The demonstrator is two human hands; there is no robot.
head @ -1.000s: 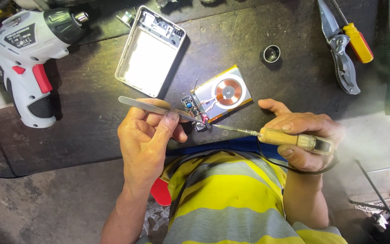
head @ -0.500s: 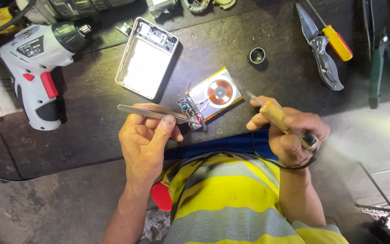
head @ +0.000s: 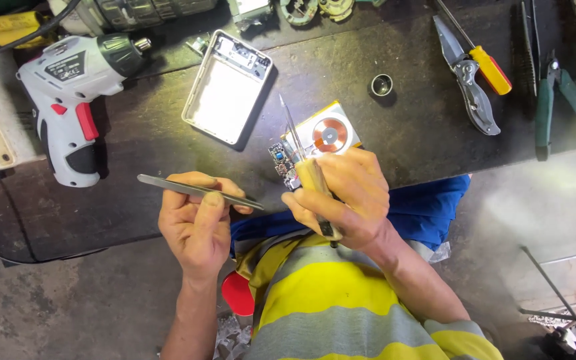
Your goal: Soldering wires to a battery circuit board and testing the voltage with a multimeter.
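Nearest to me, over my yellow and grey striped shirt (head: 341, 300) and a blue cloth (head: 428, 210) in my lap, my left hand (head: 198, 223) has its grip pinched together on a pair of slim metal tweezers (head: 198, 191), which lie nearly level with their points toward the right, just short of my other hand. My right hand (head: 345, 200) has its grip clamped on the wooden handle of a soldering iron (head: 305, 160), held with the thin metal tip slanting up and away from me. The tip rises over the small assembly at the near edge of the dark tabletop (head: 155, 153): a flat pack with a copper coil (head: 330, 135) on top and a little green circuit board (head: 281, 163) at its left end, just beside my right fingers; whether the tip touches either I cannot tell. Just beyond and to the left lies an open white plastic case (head: 227, 87), a shallow tray with nothing in its main hollow and some small fittings along its far end. Farther left a white, grey and red cordless screwdriver (head: 78, 93) lies on its side. To the right, well apart, sit a small metal ring (head: 382, 85), then a screwdriver with a yellow and red handle (head: 488, 67) across grey cutters (head: 468, 87), and green-handled pliers (head: 558, 93) at the far right.
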